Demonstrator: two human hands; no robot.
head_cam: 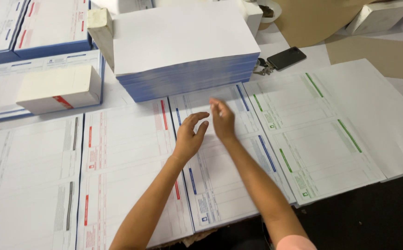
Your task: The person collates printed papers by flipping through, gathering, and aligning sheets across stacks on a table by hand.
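Both my hands reach out over the blue-striped form sheets (220, 180) in the middle of the table. My left hand (190, 136) hovers with fingers spread and curled, holding nothing, over the seam between the red-striped sheets (127, 148) and the blue-striped ones. My right hand (222, 119) is just beside it, blurred, fingers extended toward the far end of the blue-striped pile, nothing visibly in it. A tall stack of blue-edged paper (183, 46) with a blank white top stands right behind the hands.
Green-striped sheets (312, 139) lie to the right, grey-striped sheets (25, 176) to the left. A white box with red tape (58, 89) sits on more forms at back left. A black phone (286, 58) with keys lies behind the green pile. Brown cardboard (377, 53) is at back right.
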